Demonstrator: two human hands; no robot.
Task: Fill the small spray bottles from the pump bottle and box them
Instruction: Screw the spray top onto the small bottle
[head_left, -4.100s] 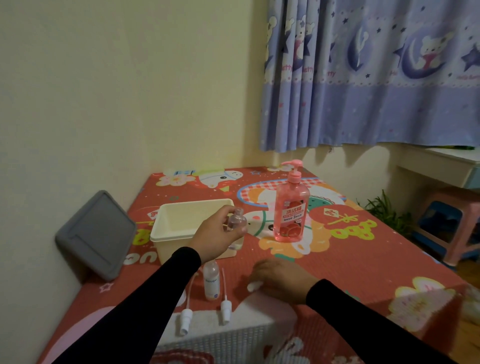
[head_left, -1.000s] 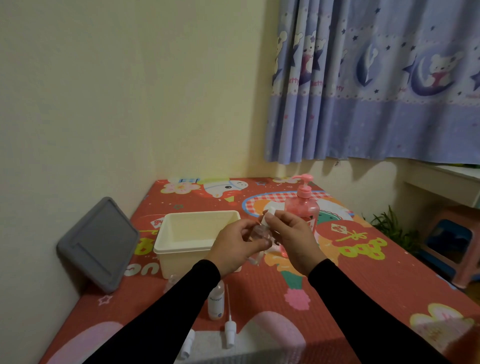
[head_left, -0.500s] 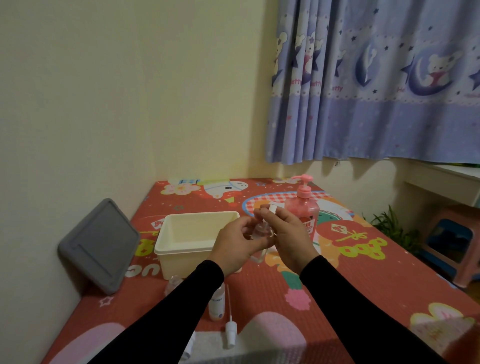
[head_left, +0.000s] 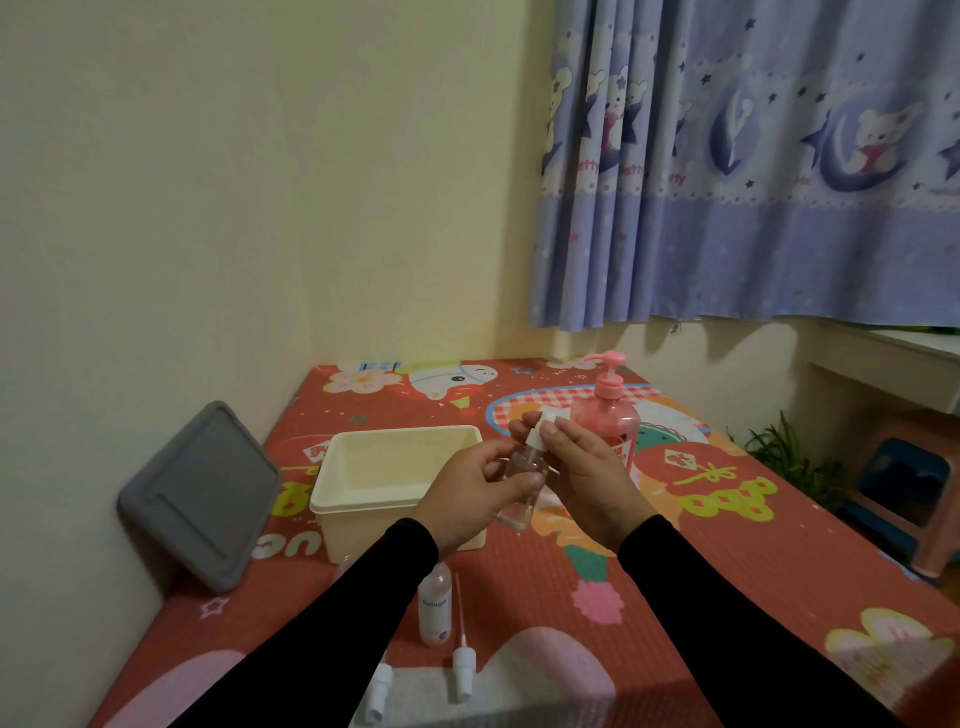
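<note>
Fingers of left hand (head_left: 470, 496) curl round a clear small spray bottle (head_left: 522, 486), held upright above the mat (head_left: 727, 571), just right of the cream box (head_left: 395, 480); right hand (head_left: 582, 475) pinches the white spray cap (head_left: 537, 434) at its neck. Pink pump bottle (head_left: 605, 415) stands behind the hands. Nearer: a second small bottle (head_left: 434, 608) upright, two loose spray heads (head_left: 464, 662) lying beside it. Grey lid (head_left: 202, 493) leans on left wall
</note>
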